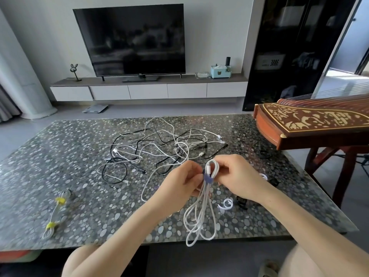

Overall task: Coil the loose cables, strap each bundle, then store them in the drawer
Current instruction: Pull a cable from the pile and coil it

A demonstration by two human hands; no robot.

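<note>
A coiled white cable (201, 212) hangs in long loops over the table's near edge. My right hand (237, 176) grips its top loop. My left hand (179, 180) pinches a blue strap (207, 178) wrapped around the bundle just below that loop. A tangle of loose white and black cables (159, 148) lies beyond my hands at the table's middle. A finished white bundle with two yellow straps (55, 214) lies near the left front edge.
The pebble-patterned table (79, 156) holds a loose white strap (226, 204) and dark straps (241, 202) to the right of my hands. A wooden zither (311, 122) on a stand overhangs the right side. A TV cabinet with white drawers (147, 90) stands at the far wall.
</note>
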